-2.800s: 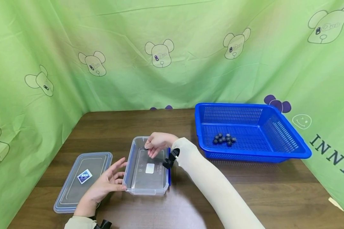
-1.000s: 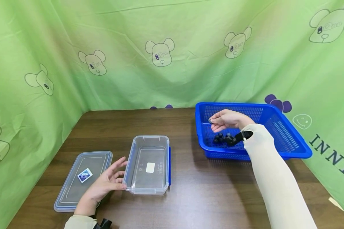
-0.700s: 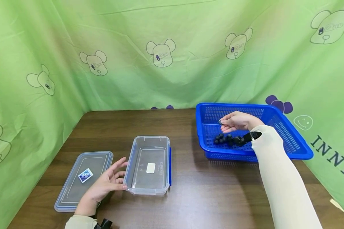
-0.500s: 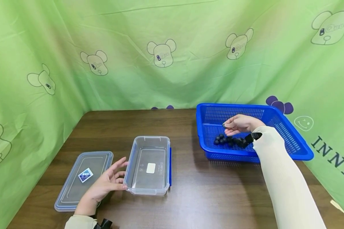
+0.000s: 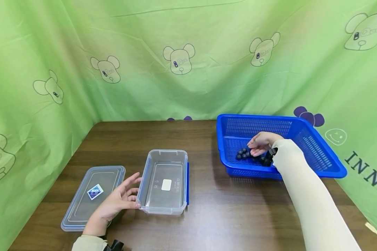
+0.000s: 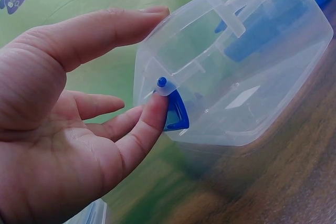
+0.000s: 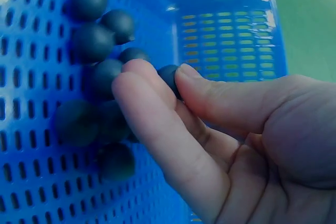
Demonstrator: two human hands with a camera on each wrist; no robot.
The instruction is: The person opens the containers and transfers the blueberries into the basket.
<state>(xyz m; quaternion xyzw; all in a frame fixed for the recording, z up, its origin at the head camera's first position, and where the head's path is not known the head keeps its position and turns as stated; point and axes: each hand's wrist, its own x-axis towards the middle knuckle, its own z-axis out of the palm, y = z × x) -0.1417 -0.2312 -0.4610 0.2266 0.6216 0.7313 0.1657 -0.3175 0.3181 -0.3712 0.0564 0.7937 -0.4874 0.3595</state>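
Observation:
My left hand (image 5: 117, 202) touches the left side of a clear plastic food container (image 5: 163, 210), its fingers and thumb spread along that side. In the left wrist view a fingertip rests at the container's blue clip (image 6: 178, 114), and the thumb lies on the rim. My right hand (image 5: 262, 143) is down inside a blue plastic basket (image 5: 251, 116). Between its thumb and fingers it pinches a dark blueberry (image 7: 169, 80), partly hidden by the fingers. Several more blueberries (image 7: 93, 43) lie on the basket floor just beside the fingertips.
A clear lid (image 5: 84, 209) with a blue edge and a diamond sticker lies left of the container on the wooden table (image 5: 207, 223). Another blue clip (image 5: 187, 184) hangs on the container's right side. A green patterned cloth (image 5: 201, 87) stands behind the table.
My right hand has gone from over the container to the basket and lowered to the blueberries, a blueberry at its fingertips. My left hand has stayed at the container.

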